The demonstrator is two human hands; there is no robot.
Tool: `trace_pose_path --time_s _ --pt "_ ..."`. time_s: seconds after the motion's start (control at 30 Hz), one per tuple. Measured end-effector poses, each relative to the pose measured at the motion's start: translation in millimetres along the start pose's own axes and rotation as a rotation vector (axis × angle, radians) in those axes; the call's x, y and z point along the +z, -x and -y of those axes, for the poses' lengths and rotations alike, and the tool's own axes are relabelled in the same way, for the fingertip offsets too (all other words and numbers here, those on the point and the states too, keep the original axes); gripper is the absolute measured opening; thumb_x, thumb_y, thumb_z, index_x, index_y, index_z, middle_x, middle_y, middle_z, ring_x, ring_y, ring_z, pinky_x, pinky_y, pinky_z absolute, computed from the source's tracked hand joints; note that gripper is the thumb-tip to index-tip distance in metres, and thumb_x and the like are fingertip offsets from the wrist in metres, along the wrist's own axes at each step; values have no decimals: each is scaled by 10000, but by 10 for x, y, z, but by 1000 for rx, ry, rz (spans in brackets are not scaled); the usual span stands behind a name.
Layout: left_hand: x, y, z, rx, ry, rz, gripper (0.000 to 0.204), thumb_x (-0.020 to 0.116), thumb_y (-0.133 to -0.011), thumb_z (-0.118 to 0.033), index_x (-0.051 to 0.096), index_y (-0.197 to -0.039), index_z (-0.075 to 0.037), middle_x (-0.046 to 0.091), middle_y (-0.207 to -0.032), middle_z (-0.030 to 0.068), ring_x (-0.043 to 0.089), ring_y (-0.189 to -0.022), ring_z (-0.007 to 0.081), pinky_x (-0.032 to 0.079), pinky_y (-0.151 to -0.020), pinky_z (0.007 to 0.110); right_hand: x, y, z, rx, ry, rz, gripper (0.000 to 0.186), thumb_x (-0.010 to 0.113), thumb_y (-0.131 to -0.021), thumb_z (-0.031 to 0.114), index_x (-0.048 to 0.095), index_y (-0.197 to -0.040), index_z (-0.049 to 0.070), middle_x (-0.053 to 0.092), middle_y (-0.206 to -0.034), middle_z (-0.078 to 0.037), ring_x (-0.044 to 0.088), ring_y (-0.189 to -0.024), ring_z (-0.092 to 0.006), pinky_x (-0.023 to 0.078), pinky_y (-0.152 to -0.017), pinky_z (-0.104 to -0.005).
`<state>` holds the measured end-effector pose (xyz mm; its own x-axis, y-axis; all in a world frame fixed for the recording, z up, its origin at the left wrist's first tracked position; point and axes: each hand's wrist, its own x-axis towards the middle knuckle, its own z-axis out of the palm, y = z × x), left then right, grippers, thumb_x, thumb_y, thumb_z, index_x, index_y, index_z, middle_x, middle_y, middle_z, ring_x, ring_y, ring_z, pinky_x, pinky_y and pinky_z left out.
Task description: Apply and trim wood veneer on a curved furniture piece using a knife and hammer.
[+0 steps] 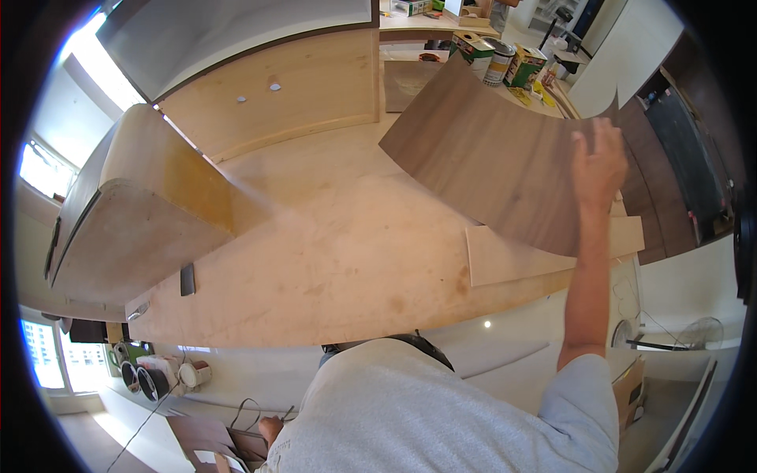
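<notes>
A thin brown wood-grain laminate sheet (505,150) bows upward over the right part of the pale wooden worktop (339,252). My right hand (601,165) grips its right edge, fingers over the border, and one corner of the sheet curls up just beyond them. Partly under the sheet lies a light plywood strip (552,251), near the front edge of the top. Down beside my body at the lower left, only part of my left hand (270,428) shows; its fingers are mostly hidden, so what it holds, if anything, cannot be made out.
To the left stands a rounded wooden piece (150,181) with a small dark strip (187,280) near its base. Paint cans (498,61) and boxed tins (525,66) crowd the far right. A fan (700,334) is at right; buckets (153,383) sit on the floor at lower left.
</notes>
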<state>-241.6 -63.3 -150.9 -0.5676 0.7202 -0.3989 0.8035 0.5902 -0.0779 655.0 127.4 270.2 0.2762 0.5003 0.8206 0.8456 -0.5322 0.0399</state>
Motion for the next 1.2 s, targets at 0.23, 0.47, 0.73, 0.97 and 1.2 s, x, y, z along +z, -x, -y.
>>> trace_pose_path --time_s 0.23,0.47,0.73,0.97,1.2 --pt "-1048 623 -1084 -226 -59 100 360 714 -870 -279 740 -1029 43 695 -1188 287 673 -1137 402 539 -929 482 402 1097 889 52 -510 304 451 728 -906 259 665 -1270 -1 631 -1345 -225 558 -1306 -416 455 -1060 -493" --pt "-1252 250 -2582 656 292 -550 445 723 -911 -236 611 -1259 19 552 -1405 255 489 -1313 450 404 -1097 535 769 1347 1099 194 -396 500 649 774 -862 207 532 -1406 -51 512 -1485 -251 465 -1400 -419 403 -1124 -501" --pt "-1285 -338 -3983 991 341 -420 483 684 -929 -241 582 -1302 49 497 -1470 243 427 -1389 431 349 -1138 569 998 1533 1156 283 -221 658 773 739 -915 225 369 -1532 -57 330 -1624 -258 291 -1519 -416 278 -1236 -479" --pt "-1435 -615 -5074 1154 264 -450 545 698 -918 -279 575 -1328 58 484 -1474 267 405 -1403 449 310 -1165 579 1944 1600 1519 348 -181 894 680 572 -1040 354 350 -1554 -32 274 -1665 -218 261 -1542 -376 264 -1244 -487" --pt "-1107 -10 -6254 1629 52 -295 753 692 -906 -398 461 -1456 61 373 -1576 281 321 -1471 461 245 -1200 600 3000 1659 1885 131 -217 1089 686 483 -1057 478 369 -1560 26 262 -1676 -186 254 -1546 -370 275 -1217 -580"
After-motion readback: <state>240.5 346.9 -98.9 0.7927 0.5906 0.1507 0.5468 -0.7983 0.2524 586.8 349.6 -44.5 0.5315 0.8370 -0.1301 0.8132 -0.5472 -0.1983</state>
